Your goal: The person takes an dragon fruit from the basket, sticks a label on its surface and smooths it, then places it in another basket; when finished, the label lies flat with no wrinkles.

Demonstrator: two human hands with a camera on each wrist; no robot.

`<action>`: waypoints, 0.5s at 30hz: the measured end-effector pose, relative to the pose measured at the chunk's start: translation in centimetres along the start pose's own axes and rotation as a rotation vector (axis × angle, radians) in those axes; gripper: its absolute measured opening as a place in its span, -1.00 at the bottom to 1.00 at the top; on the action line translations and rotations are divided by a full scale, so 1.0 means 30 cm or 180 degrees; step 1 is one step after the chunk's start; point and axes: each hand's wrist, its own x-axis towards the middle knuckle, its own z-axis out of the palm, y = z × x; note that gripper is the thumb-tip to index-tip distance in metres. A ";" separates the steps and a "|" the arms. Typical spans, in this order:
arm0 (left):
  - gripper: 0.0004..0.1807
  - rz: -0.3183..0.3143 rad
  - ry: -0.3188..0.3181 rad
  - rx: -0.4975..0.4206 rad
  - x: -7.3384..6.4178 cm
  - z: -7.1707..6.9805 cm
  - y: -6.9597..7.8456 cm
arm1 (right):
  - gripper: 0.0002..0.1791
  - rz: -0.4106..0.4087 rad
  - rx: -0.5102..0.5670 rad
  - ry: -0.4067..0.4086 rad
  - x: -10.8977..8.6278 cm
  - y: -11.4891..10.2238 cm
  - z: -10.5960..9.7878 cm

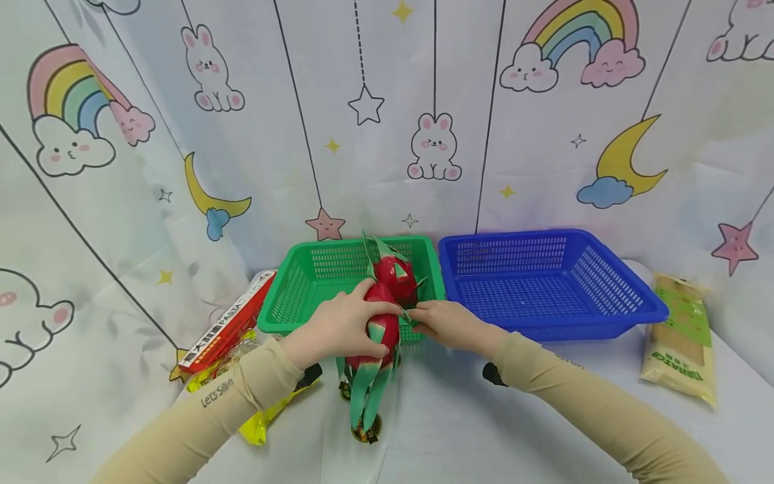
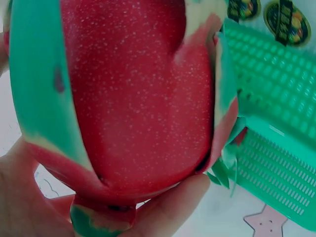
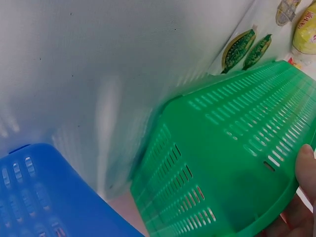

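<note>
My left hand (image 1: 338,326) grips a red dragon fruit (image 1: 382,331) with long green leaf tips, held over the front rim of the green basket (image 1: 277,286). Close up in the left wrist view, the dragon fruit (image 2: 138,98) fills the middle, with thumb and fingers around one end. Behind it, a second dragon fruit (image 1: 404,279) sits inside the basket on the right. My right hand (image 1: 453,326) holds the front right part of the basket's rim; the right wrist view shows fingers (image 3: 307,170) pinching that edge of the green basket (image 3: 222,158).
A blue basket (image 1: 520,292) stands right of the green one. A beige-and-green packet (image 1: 680,343) lies at the far right. At left lie a red-and-white pasta box (image 1: 230,326) and a yellow packet (image 1: 256,423). Clear plastic packaging with round labels (image 1: 365,428) lies in front.
</note>
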 end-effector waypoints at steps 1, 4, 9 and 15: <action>-0.43 0.0036 -0.0005 -0.0001 -0.005 0.004 0.005 | -0.72 0.0011 0.0000 -0.0019 -0.001 0.000 -0.002; -0.43 0.0167 -0.0018 -0.0004 -0.019 0.016 0.021 | -0.68 0.0033 0.0014 -0.0049 -0.002 0.000 -0.005; -0.42 0.0332 -0.0079 0.0007 -0.039 0.031 0.048 | -0.67 0.0048 0.0011 -0.0072 0.000 0.001 -0.007; -0.42 0.0435 -0.0246 0.0053 -0.062 0.056 0.081 | -0.67 0.0034 0.0100 -0.0077 -0.002 0.003 -0.007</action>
